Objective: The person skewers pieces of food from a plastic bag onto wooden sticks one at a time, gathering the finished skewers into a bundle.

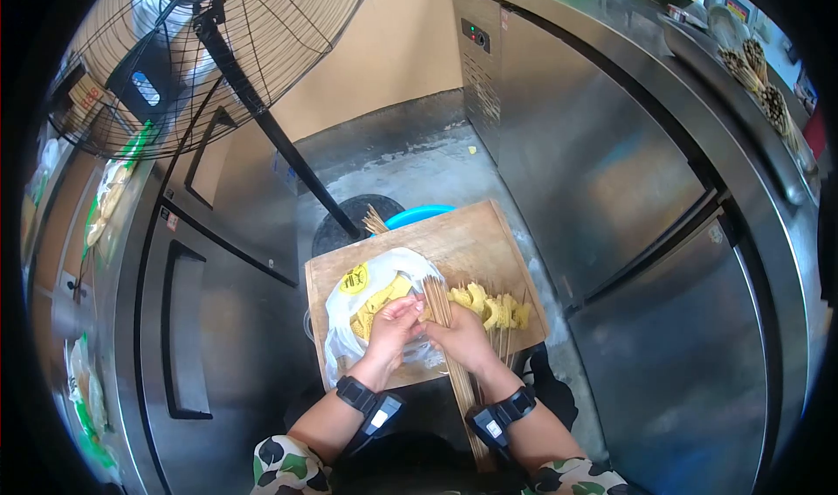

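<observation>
A wooden board (471, 242) lies in front of me. On its left part sits an open white plastic bag (406, 262) with yellow pieces (375, 307) inside. My left hand (397, 323) is over the bag's right side, fingertips pinched close to my right hand; what they hold is too small to make out. My right hand (461, 333) is closed beside it, against a bundle of thin wooden sticks (456, 377) that runs down toward my body. Right of that hand, several yellow pieces on skewers (493, 309) lie in a row on the board.
A black floor fan (279, 137) stands at the left. Behind the board are a blue basin (419, 215) and more sticks (374, 221). Steel cabinets flank both sides (602, 137). A metal tray (733, 85) with stick bundles (775, 106) rests on the right counter.
</observation>
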`<state>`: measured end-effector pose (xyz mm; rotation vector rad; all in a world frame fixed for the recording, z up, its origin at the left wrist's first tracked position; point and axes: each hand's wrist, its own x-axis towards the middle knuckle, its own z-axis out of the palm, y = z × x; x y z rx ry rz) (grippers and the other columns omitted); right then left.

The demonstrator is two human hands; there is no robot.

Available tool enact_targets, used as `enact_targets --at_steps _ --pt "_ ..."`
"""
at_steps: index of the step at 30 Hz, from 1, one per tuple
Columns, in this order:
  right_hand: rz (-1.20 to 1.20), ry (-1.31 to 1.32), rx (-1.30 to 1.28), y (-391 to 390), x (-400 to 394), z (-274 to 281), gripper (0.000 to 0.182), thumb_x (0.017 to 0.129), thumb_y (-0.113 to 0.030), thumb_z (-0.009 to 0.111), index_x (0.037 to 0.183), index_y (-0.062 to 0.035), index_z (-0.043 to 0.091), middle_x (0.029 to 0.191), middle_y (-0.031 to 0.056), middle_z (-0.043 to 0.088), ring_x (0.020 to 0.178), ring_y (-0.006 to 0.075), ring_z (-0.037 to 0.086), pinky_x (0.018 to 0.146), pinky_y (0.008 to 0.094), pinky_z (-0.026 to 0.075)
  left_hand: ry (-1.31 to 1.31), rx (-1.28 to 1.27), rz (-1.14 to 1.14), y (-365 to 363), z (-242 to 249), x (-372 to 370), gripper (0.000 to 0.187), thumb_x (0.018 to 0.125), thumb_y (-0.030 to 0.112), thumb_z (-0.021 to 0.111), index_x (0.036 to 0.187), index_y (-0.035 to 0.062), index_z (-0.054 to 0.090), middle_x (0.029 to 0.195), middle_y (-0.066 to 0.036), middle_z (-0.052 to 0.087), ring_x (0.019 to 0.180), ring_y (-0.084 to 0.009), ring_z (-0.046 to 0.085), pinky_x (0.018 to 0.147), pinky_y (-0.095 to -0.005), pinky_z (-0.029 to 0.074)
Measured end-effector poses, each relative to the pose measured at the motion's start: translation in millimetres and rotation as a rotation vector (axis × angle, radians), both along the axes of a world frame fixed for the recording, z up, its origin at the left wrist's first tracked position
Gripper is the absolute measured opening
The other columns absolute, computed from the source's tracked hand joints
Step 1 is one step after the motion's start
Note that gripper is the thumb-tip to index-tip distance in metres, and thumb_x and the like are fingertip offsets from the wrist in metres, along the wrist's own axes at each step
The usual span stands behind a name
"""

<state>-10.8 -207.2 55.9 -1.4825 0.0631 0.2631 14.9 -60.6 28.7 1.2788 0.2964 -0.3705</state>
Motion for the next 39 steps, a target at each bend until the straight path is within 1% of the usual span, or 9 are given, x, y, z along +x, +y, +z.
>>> enact_targets --at_steps 3,8,12,15,30,33,36,37,39 --pt "0.057 0.216 0.362 -2 0 1 0.018 0.081 -0.006 0.06 0.098 0.0016 0.06 0.079 0.0055 0.062 0.064 0.0107 0.059 0.062 0.0241 0.051 -0.034 0.011 -0.052 -4 -5 2 0.021 0.089 0.015 0.058 0.107 0.004 0.06 0.09 -0.001 0.062 0.071 -0.0071 0.057 0.065 -0.0195 0.048" --pt "0.108 0.349 0.554 -10 6 6 0.014 0.08 -0.007 0.062 0.09 0.0016 0.061 0.077 0.0066 0.063 0.065 0.0127 0.06 0.063 0.0244 0.05 -0.081 0.2 0.001 8 -2 5 0.021 0.09 0.017 0.056 0.105 0.002 0.059 0.083 -0.001 0.06 0.067 -0.0063 0.055 0.061 -0.0181 0.046" --pt "0.083 0.36 0.444 -8 7 0 0.016 0.077 -0.01 0.067 0.089 -0.0019 0.063 0.076 0.0026 0.062 0.064 0.0094 0.056 0.059 0.023 0.045 -0.536 1.101 -0.071 72 -35 5 0.023 0.079 0.014 0.066 0.098 0.0047 0.058 0.089 -0.011 0.059 0.075 -0.0245 0.061 0.067 -0.032 0.049" --pt "0.064 0.337 0.419 -3 5 1 0.011 0.078 -0.009 0.065 0.087 -0.0035 0.062 0.074 0.0008 0.06 0.064 0.0075 0.055 0.058 0.022 0.044 -0.4 1.344 -0.223 76 -13 -8 0.03 0.072 0.014 0.07 0.096 0.0052 0.055 0.095 -0.015 0.056 0.087 -0.0324 0.058 0.075 -0.0391 0.048" --pt "0.077 0.206 0.296 2 5 -10 0.008 0.079 -0.004 0.061 0.087 -0.0031 0.058 0.073 0.0013 0.058 0.063 0.0079 0.053 0.058 0.0216 0.044 -0.563 1.525 -0.383 54 -28 -20 0.027 0.071 0.016 0.067 0.089 0.0015 0.053 0.088 -0.017 0.058 0.083 -0.0365 0.057 0.071 -0.0414 0.048" --pt "0.096 0.203 0.302 1 6 -8 0.009 0.079 -0.004 0.061 0.087 -0.0023 0.058 0.073 0.0025 0.058 0.061 0.0083 0.053 0.056 0.0213 0.044 -0.374 1.303 -0.299 71 -40 -8 0.013 0.078 0.01 0.058 0.087 0.0029 0.052 0.084 -0.011 0.059 0.075 -0.0286 0.06 0.066 -0.038 0.05" --pt "0.12 0.231 0.313 0 6 -6 0.009 0.08 -0.004 0.061 0.088 -0.0012 0.057 0.072 0.0037 0.059 0.059 0.0088 0.053 0.053 0.0212 0.044 -0.012 0.265 0.097 78 -49 4 0.004 0.084 0.008 0.05 0.087 0.0068 0.05 0.082 -0.005 0.058 0.07 -0.0169 0.059 0.061 -0.0327 0.05" --pt "0.128 0.24 0.305 1 6 -10 0.009 0.08 -0.004 0.061 0.088 -0.0009 0.057 0.072 0.0041 0.059 0.058 0.0089 0.053 0.053 0.0212 0.044 0.066 0.173 0.139 66 -22 4 0.003 0.09 0.012 0.047 0.09 0.0101 0.049 0.078 0.001 0.053 0.063 -0.007 0.051 0.057 -0.025 0.047" --pt "0.14 0.251 0.277 1 7 -11 0.009 0.08 -0.004 0.06 0.088 -0.0005 0.057 0.072 0.0046 0.059 0.057 0.009 0.053 0.052 0.0213 0.044 0.078 0.113 0.137 72 -25 9 0.007 0.092 0.018 0.047 0.09 0.0108 0.049 0.075 0.002 0.051 0.059 -0.0064 0.047 0.055 -0.0226 0.044"
